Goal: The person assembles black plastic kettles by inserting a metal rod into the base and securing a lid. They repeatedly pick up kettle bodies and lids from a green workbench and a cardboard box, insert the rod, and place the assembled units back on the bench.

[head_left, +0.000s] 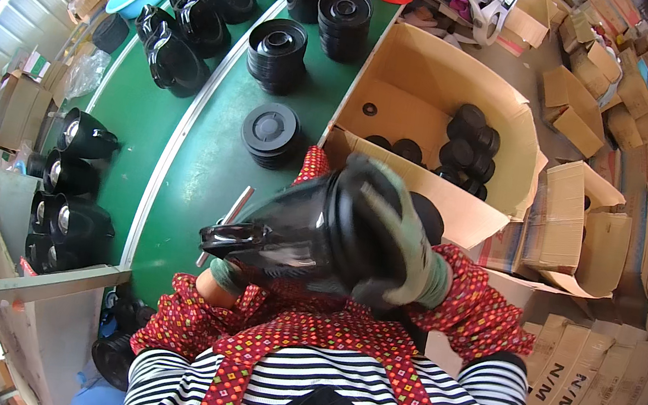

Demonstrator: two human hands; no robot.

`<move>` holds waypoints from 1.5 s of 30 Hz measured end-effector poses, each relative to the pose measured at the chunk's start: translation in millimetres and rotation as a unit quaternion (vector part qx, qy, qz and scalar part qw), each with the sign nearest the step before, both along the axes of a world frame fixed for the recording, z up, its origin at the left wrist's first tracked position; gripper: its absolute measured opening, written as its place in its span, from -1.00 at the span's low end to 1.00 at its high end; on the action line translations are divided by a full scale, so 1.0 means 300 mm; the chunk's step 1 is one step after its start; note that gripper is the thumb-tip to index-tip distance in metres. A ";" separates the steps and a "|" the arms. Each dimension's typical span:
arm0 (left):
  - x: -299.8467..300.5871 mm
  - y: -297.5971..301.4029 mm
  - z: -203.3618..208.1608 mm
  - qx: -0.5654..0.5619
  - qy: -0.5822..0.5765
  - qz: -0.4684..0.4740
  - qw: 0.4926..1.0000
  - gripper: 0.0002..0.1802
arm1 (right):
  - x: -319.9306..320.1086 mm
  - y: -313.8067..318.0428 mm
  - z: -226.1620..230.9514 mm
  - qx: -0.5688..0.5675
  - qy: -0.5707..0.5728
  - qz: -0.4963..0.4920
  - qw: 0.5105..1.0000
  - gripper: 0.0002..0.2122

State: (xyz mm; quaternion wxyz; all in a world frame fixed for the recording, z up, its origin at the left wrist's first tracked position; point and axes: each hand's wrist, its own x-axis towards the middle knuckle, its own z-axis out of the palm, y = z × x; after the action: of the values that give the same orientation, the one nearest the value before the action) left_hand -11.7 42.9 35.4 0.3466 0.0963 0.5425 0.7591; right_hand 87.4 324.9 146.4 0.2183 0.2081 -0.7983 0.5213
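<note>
A glossy black jug (pixel 291 227) lies on its side in the air before my chest, its spout end toward the left. My right hand (pixel 410 235), in a grey-green work glove, is closed round the wide round end, where a black disc-like part blurs with motion. My left hand (pixel 227 276), also gloved, reaches beneath the jug and supports it; its fingers are mostly hidden. Beside the spout end shows a thin metal rod (pixel 233 215); whether the hand touches it I cannot tell. Just beyond stands a short stack of black round lids (pixel 271 130).
On the green table (pixel 177 219) stand taller stacks of black lids (pixel 277 51) and several black jugs (pixel 174 61). More jugs (pixel 73 221) line the left side. An open cardboard box (pixel 404 102) holding black round parts adjoins the table's right edge. A metal rail (pixel 38 291) crosses at lower left.
</note>
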 end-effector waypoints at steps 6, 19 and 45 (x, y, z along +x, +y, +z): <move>-0.095 0.001 0.345 -0.186 0.709 0.048 0.678 -0.34 | 0.006 -0.009 -0.084 -0.435 -0.454 0.019 0.777 -0.39; -0.080 -0.001 0.457 -0.205 0.715 -0.065 0.665 -0.48 | 0.045 0.018 -0.109 -0.613 -0.423 0.064 0.665 -0.38; -0.121 -0.007 0.182 -0.054 0.251 -0.068 0.964 -0.41 | 0.039 -0.068 -0.089 -0.382 -0.190 -0.076 0.901 -0.55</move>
State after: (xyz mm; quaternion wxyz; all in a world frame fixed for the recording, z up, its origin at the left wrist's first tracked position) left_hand -47.9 40.9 89.9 0.2551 0.3017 0.6447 0.6544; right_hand 99.2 304.6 119.7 0.1639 -0.0556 -0.5775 0.7978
